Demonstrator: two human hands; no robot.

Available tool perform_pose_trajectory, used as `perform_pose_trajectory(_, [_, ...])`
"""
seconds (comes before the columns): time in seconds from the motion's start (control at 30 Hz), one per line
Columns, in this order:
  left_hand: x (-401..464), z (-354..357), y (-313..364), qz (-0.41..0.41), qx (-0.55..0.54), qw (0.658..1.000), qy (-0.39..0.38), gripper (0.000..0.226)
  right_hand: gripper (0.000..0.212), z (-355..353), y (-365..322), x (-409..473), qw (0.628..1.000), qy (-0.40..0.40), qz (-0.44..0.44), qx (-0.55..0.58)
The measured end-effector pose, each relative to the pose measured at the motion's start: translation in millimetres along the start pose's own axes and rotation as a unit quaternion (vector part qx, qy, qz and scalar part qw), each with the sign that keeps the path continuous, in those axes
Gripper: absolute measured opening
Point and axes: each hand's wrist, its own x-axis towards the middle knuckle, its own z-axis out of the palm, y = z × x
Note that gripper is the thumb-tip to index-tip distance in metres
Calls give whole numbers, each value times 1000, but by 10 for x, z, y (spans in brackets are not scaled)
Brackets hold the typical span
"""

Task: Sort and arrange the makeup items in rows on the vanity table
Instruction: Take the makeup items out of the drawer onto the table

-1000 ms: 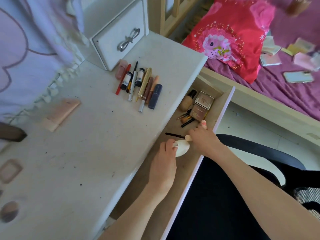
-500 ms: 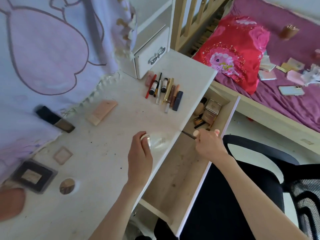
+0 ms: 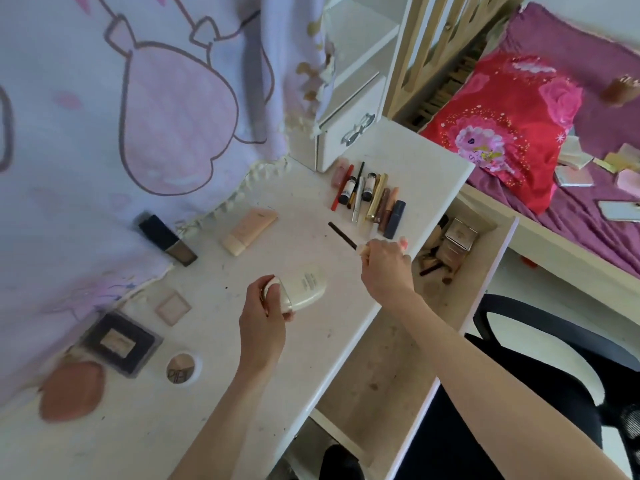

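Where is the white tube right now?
In the head view the white tube is held in the left hand over the vanity table, near centre, below the peach tube.

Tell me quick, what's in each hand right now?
Left hand grips white tube above vanity table. Right hand holds thin black brush. Nothing blocking.

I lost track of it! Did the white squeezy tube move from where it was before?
Yes. The white squeezy tube, held by the left hand, came up out of the open wooden drawer onto the white vanity tabletop.
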Motion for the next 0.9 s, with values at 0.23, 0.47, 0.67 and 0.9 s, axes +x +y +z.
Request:
perform_pose_trajectory(0.23, [153,-262,-122,-45,-24,997,59,16,25,388,-286,339,1000,-11,-6,-22])
perform_pose_trajectory(0.47, [273,-221,-157,-56,-31,995,74,12,28,415,-275,500,999,-23,-5,-48])
perform_pose_trajectory(0.67, [240,-131,-278,-99,-43,992,59,13,31,313,-385,690,998,-52,18,-32])
perform_pose_trajectory(0.9, [282,-134,-315,-116,-45,991,49,12,37,252,-363,711,998,-49,-3,51])
